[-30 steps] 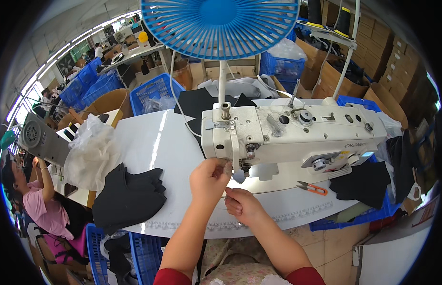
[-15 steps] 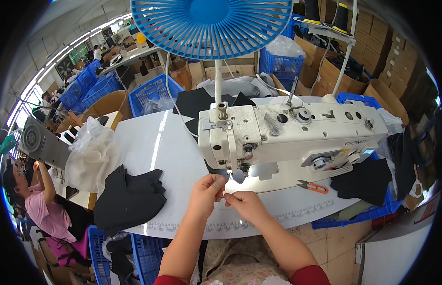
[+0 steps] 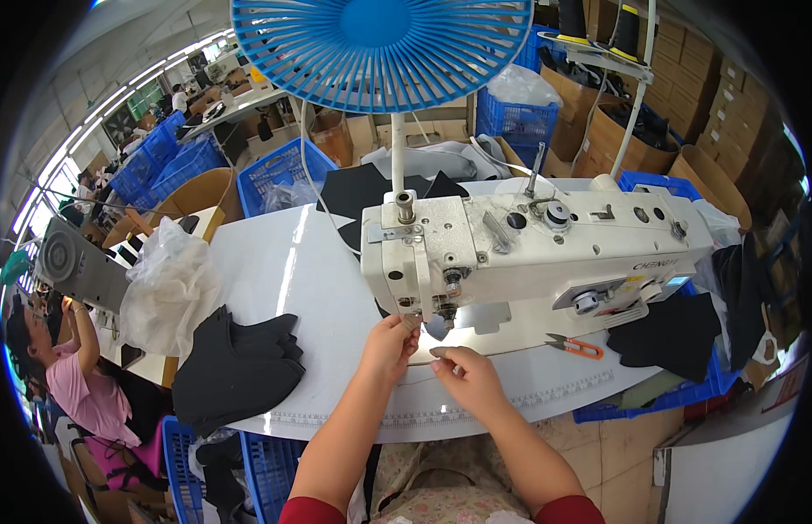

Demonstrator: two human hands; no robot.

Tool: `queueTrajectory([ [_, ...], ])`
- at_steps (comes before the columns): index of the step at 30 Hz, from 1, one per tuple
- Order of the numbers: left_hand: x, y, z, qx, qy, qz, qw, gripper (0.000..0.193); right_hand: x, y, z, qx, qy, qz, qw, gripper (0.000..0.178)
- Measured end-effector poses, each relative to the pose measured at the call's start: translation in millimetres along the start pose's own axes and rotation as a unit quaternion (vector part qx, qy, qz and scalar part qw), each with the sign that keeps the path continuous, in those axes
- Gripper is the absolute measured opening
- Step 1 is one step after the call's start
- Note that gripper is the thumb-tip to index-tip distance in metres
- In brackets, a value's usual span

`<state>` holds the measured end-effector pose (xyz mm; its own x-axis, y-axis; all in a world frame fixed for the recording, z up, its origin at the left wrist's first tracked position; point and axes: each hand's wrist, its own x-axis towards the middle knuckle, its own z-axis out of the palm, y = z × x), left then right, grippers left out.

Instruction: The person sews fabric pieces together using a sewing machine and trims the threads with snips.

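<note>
Just below the needle end of the white sewing machine [image 3: 511, 244], my left hand [image 3: 390, 348] is closed in a pinch. Whatever sits between its fingertips is too small to make out. My right hand [image 3: 469, 381] is a little to the right, over the table's near side. Its thumb and forefinger are parted, the other fingers are loosely curled, and nothing shows in it. Orange-handled thread snips [image 3: 575, 347] lie on the table right of my right hand. A stack of black cut fabric pieces [image 3: 237, 371] rests to the left.
More black pieces [image 3: 668, 336] lie at the right end of the white table [image 3: 258, 253]. A blue fan [image 3: 380, 52] stands behind the machine head. Blue crates [image 3: 271, 472] flank the table, and clear plastic [image 3: 168, 284] hangs at the left, near a seated person [image 3: 87, 384].
My hands have come apart. The left has risen slightly toward the needle area; the right has shifted right and its fingers have loosened. The view has moved slightly.
</note>
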<state>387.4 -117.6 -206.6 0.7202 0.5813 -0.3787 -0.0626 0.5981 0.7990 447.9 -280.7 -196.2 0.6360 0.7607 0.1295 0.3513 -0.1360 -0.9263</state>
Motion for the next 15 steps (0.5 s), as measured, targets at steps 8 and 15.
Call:
queueTrajectory([
  [8,16,-8,-5,-0.036,-0.066,-0.078,0.994,0.008,-4,-1,-8,0.046,0.032,-0.032,0.998,0.021],
  [15,-32,6,1,0.232,0.002,0.023,0.972,0.018,-18,23,-75,-0.304,0.177,-0.069,0.934,0.027],
])
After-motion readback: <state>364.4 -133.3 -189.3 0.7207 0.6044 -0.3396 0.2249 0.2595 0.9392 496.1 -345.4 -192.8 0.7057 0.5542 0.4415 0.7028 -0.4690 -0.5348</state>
